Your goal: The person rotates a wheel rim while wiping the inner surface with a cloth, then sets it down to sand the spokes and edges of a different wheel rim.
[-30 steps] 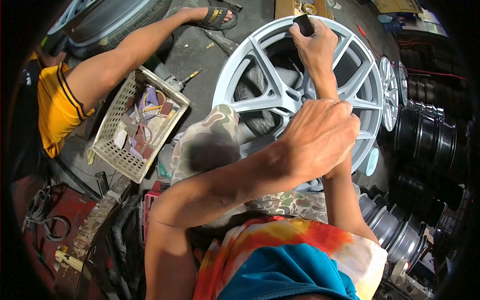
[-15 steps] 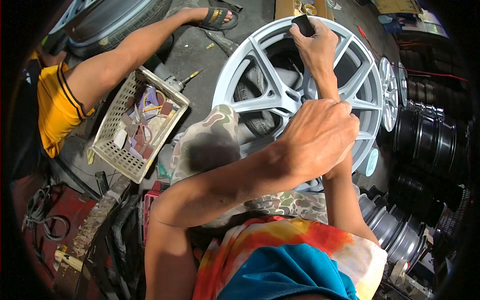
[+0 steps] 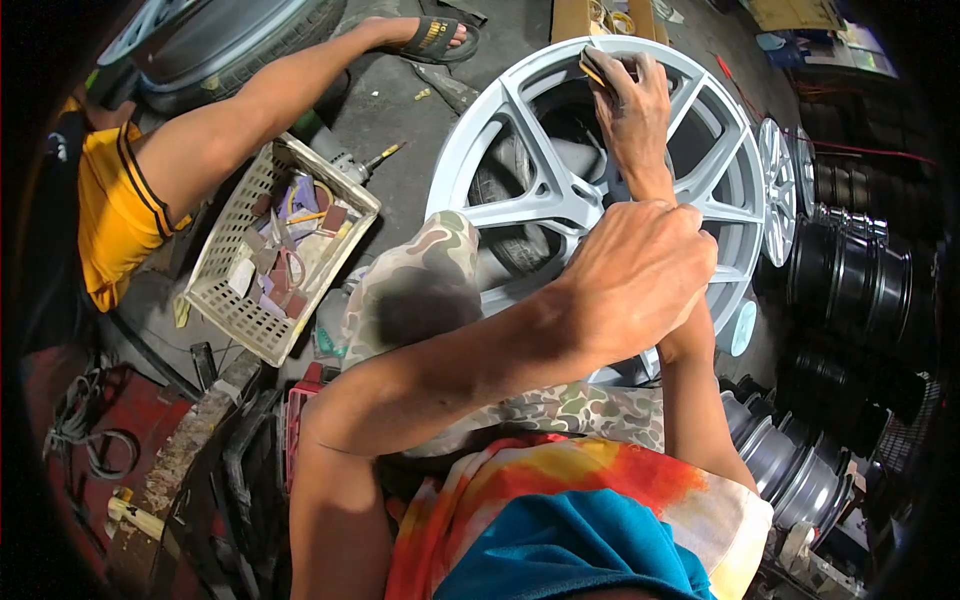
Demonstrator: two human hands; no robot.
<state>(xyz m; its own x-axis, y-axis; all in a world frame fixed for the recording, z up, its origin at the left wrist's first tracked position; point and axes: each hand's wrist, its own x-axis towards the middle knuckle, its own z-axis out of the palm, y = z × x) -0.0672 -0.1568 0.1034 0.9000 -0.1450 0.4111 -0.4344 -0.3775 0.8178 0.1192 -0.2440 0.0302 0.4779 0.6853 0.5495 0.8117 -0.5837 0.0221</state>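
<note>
A large light-grey alloy wheel (image 3: pixel 560 207) lies before me at top centre. My right hand (image 3: pixel 635 105) is at the wheel's upper outer lip, closed on a dark pad (image 3: pixel 597 68) with a yellowish edge; the pad touches the lip. Nearer to me, my left hand (image 3: pixel 645 275) is a fist crossing over my right forearm, its knuckles up. Its fingertips are hidden, so what it grips cannot be made out.
A cream basket (image 3: pixel 225 325) of sanding pieces and tools stands at left. Beyond it are another person's leg (image 3: pixel 220 135) and a tyre (image 3: pixel 240 80). Several dark wheels (image 3: pixel 850 270) are stacked at right, beside an upright silver wheel (image 3: pixel 776 190). A cardboard box (image 3: pixel 570 20) is at the top.
My right hand has turned over with the pad, whose broad face showed before and now shows mostly its edge. The pad is slightly lower and further left. My left hand has hardly moved.
</note>
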